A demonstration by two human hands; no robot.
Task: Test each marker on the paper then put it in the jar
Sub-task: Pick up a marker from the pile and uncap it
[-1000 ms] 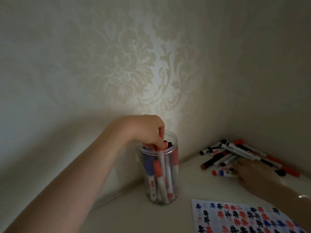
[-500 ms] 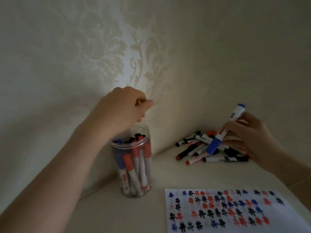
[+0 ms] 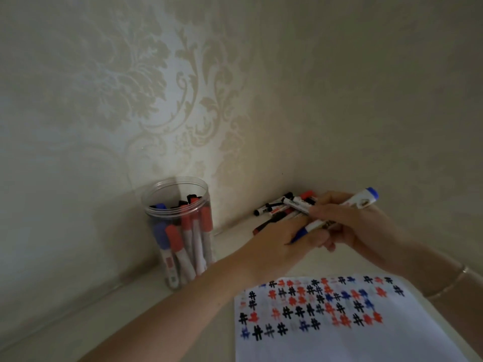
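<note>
cream damask wallpaper [image 3: 162, 82] behind pale tabletop [image 3: 146, 317], corner nook

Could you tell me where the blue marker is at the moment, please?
In the head view, the blue marker is on the right, held by both hands above the marker pile, right of the jar and behind the paper.

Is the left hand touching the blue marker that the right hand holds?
Touching. The head view shows the left hand closed over the cap end of the blue marker, held by the right hand.
</note>
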